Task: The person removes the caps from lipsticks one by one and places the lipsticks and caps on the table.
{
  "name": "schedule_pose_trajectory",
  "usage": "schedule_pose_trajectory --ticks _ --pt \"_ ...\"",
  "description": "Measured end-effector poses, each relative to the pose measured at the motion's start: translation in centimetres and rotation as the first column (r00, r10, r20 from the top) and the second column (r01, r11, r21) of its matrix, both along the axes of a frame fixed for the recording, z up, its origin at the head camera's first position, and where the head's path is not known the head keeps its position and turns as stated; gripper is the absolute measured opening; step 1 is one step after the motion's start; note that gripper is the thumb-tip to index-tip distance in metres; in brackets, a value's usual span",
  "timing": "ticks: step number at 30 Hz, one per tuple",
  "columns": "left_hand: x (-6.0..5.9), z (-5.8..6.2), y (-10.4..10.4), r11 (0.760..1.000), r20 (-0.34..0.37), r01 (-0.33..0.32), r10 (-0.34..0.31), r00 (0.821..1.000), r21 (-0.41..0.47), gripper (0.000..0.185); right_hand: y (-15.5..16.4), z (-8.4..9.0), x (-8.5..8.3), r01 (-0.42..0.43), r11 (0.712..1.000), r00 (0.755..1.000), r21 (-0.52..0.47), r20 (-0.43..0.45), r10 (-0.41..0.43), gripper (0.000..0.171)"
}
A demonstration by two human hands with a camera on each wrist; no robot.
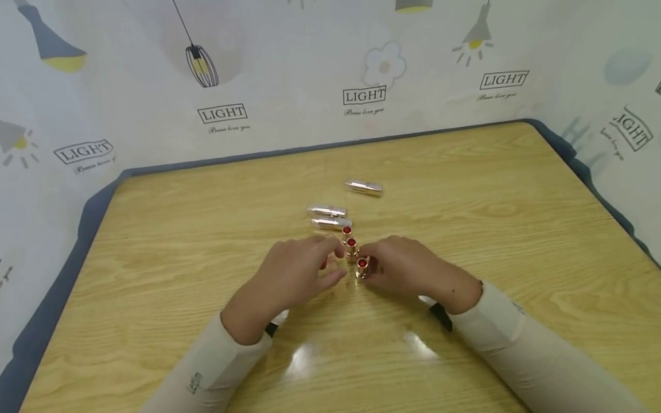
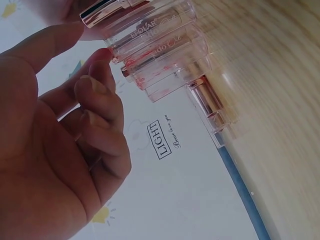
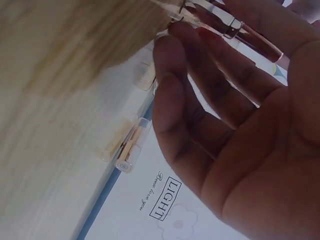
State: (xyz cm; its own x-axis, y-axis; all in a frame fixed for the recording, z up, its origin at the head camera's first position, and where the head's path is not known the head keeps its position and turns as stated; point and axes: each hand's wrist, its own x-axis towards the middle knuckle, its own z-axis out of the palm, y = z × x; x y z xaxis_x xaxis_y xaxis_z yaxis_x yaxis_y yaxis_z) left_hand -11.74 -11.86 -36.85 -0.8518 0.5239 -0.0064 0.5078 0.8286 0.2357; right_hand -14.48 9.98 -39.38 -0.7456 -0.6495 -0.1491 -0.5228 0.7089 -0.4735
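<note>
Three lipstick tubes stand in a slanting row, each with a shiny rose-gold body and a red round top; the nearest lipstick tube (image 1: 362,268) is at the right fingertips. My right hand (image 1: 405,265) pinches it between thumb and fingers; in the right wrist view, the rose-gold tube (image 3: 257,42) lies across the finger gap. Left of the row is my left hand (image 1: 299,267), its thumb and forefinger apart with nothing between them. In the left wrist view, clear lettered casings (image 2: 160,37) enclose the lower tubes. The middle tube (image 1: 352,246) stands between both hands.
Two lipstick tubes (image 1: 327,211) lie side by side behind the row. Another lying tube (image 1: 364,187) is farther back. The wooden table (image 1: 181,229) ends at a blue-grey edge against a printed wall covering (image 1: 289,69).
</note>
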Motion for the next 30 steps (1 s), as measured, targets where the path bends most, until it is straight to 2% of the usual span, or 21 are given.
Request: schedule_pose_trajectory --ticks 4,7,17,22,27,30 --pt "0.0 0.5 0.1 1.0 0.003 -0.008 0.008 1.0 0.004 0.023 0.2 0.5 -0.1 0.054 0.996 0.999 0.067 -0.001 -0.054 0.018" --pt "-0.1 0.8 0.2 1.0 -0.008 -0.008 0.008 1.0 -0.001 0.022 0.2 0.7 -0.2 0.064 0.994 0.998 0.084 -0.015 -0.063 0.016" --pt "-0.4 1.7 0.4 1.0 -0.003 -0.015 0.015 1.0 -0.012 0.022 0.0 1.0 -0.3 0.028 0.999 0.998 0.04 -0.058 -0.025 0.012" --pt "-0.5 2.0 0.4 1.0 -0.036 -0.013 0.012 0.999 -0.011 0.02 0.1 1.5 -0.3 0.038 0.998 0.996 0.043 -0.077 -0.035 0.011" --pt "-0.2 1.4 0.1 0.999 -0.044 -0.026 0.027 0.999 0.024 0.016 0.7 1.8 0.1 0.049 0.995 0.998 0.092 -0.04 -0.046 0.015" --pt "-0.3 0.6 -0.6 0.996 -0.108 -0.025 0.034 0.994 0.08 0.012 1.0 1.9 0.2 0.042 0.992 0.999 0.119 -0.035 -0.038 0.017"
